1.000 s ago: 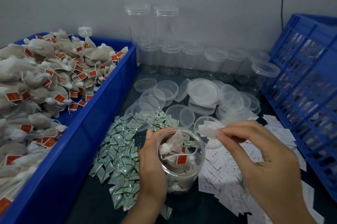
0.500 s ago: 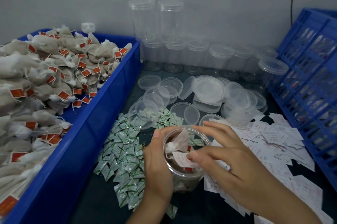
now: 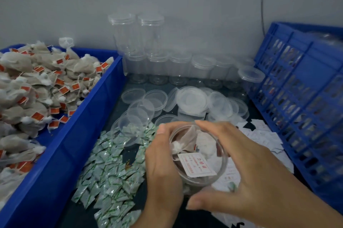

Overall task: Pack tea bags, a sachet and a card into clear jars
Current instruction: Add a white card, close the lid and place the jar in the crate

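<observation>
Left hand (image 3: 163, 168) and right hand (image 3: 246, 170) curl round a clear jar (image 3: 202, 181), lower centre.
The blue bin (image 3: 61, 153) of tea bags (image 3: 33, 86) runs off the left edge. The hands cover the jar's sides. Inside it, a white card (image 3: 196, 165) lies on more bags, its print too blurred to read.

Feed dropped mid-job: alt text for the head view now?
The left hand and right hand hold an open clear jar of tea bags with a white card lying on top. Green sachets, loose lids and spare cards lie around it, between a blue bin heaped with tea bags and a blue crate.
</observation>
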A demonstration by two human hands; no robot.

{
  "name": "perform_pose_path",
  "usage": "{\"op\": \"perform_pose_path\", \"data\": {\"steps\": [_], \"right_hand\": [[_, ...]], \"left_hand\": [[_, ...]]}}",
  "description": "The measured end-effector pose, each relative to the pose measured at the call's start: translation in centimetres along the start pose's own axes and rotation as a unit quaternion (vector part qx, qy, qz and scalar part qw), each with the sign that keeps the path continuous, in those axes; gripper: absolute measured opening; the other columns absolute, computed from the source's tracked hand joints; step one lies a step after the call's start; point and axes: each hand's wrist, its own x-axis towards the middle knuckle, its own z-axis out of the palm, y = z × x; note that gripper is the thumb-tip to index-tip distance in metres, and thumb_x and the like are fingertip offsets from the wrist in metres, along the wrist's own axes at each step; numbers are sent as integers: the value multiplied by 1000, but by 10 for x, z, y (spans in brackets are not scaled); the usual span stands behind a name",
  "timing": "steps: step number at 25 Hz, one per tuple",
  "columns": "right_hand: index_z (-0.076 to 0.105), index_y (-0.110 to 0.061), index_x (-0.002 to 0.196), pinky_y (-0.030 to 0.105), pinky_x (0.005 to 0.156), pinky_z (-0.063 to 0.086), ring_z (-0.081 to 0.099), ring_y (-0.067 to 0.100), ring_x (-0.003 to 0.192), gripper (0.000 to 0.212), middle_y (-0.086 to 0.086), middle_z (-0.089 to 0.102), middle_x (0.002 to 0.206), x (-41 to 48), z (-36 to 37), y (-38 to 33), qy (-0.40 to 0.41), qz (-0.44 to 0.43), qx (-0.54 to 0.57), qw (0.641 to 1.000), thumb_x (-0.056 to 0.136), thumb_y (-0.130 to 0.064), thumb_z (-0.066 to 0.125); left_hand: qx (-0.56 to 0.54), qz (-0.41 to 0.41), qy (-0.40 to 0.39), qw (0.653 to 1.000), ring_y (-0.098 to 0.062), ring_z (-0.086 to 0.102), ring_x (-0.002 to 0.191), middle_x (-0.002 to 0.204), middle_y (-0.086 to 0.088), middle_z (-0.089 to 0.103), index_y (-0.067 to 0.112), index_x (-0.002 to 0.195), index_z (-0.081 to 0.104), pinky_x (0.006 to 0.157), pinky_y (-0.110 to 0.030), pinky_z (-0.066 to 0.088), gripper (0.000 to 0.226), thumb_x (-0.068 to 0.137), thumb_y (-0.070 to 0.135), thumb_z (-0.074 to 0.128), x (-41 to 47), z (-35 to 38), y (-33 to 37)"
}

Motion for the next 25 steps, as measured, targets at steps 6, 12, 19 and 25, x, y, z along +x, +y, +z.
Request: {"op": "perform_pose_path", "data": {"steps": [6,12,19,25], "right_hand": [[51,-43,127,-4,75,38,59,-17,92,66,-38,58,111,-9,-96,0,111,-4,-74,991,73,-80,61],[66,-49,106,28,65,54,68,11,72,64,-8,75,98,-18,-223,51,296,78,6,952,57,-91,65],[62,-37,105,40,83,52,66,29,96,64,5,67,112,-44,-344,150,424,271,-153,851,58,-77,74],[52,-14,126,38,88,43,56,35,117,71,16,59,130,-71,-350,244,338,440,-232,799,73,-52,80]], "left_hand": [[-134,7,-205,970,-9,69,89,93,6,74,26,95,72,75,-20,54,43,96,42,33,40,61,59],[-109,29,-272,956,-17,66,89,93,-1,73,13,93,71,78,-25,52,23,96,7,48,74,144,77],[-45,88,-369,924,-25,60,80,91,2,68,18,86,68,67,-31,49,22,93,7,51,62,222,95],[8,132,-431,893,-3,54,56,108,7,59,19,96,63,42,-16,42,15,97,13,49,53,272,107]]}}
